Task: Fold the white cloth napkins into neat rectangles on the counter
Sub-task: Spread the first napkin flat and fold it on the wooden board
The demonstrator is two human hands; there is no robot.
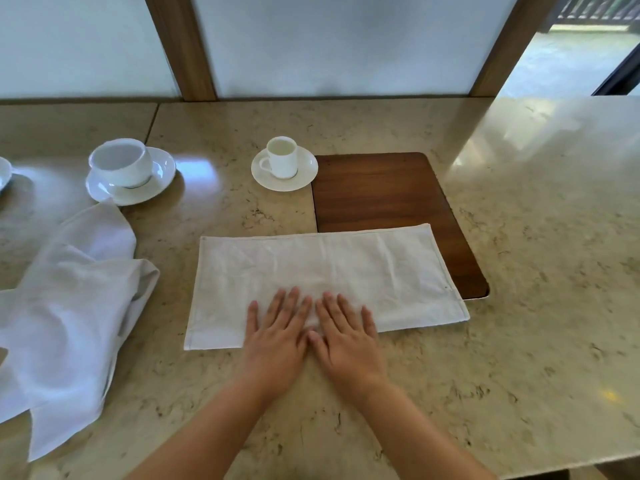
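both hands, left hand (277, 337) and right hand (348, 336), are lying open and flat (gripping nothing), pressing the near edge of the napkin (325, 278) on the counter (519, 271) to flatten its crease; its far corner is overlapping the wooden board (381, 188).

napkin (329, 271) partly on board (388, 192), cup (282, 157) behind, cloths (69, 289) left

Daylight, bright and soft, from frosted panels (329, 43) behind the counter (519, 202); pale glare patches on its polished top; faint shadows beneath cup (121, 161) and saucer (284, 169); overall slight softness; wide-angle bending at edges
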